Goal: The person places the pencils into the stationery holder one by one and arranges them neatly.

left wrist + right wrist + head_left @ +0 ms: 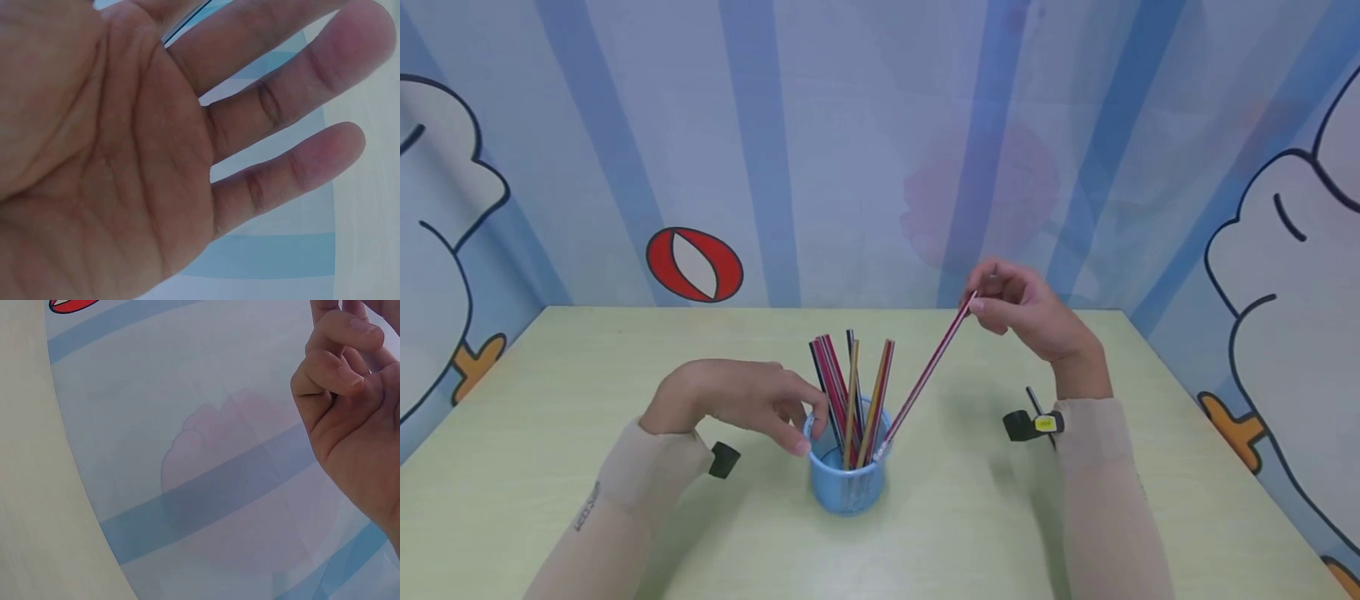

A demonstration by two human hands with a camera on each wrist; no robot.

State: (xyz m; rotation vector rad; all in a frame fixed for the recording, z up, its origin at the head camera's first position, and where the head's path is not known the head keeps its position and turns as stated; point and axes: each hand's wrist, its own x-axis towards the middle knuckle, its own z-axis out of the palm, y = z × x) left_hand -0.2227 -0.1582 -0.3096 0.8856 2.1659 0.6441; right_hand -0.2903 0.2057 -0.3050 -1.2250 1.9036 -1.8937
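A light blue cup (847, 487) stands on the table with several long striped pencils (853, 400) leaning in it, in red, gold and black. My left hand (741, 400) holds the cup's left rim between thumb and forefinger; in the left wrist view its other fingers (269, 181) extend loosely. High to the right, my right hand (1026, 308) pinches the upper end of a red striped pencil (928, 367). That pencil slants down to the cup's right rim, its pale lower end at the rim. The right wrist view shows curled fingers (331, 375), but not the pencil.
The pale table (955, 533) ends at a blue striped backdrop (865, 167) with cartoon figures. Behind the right wrist's small camera (1021, 426), a thin dark rod (1034, 400) is partly hidden. Another small camera (724, 460) sits at the left wrist.
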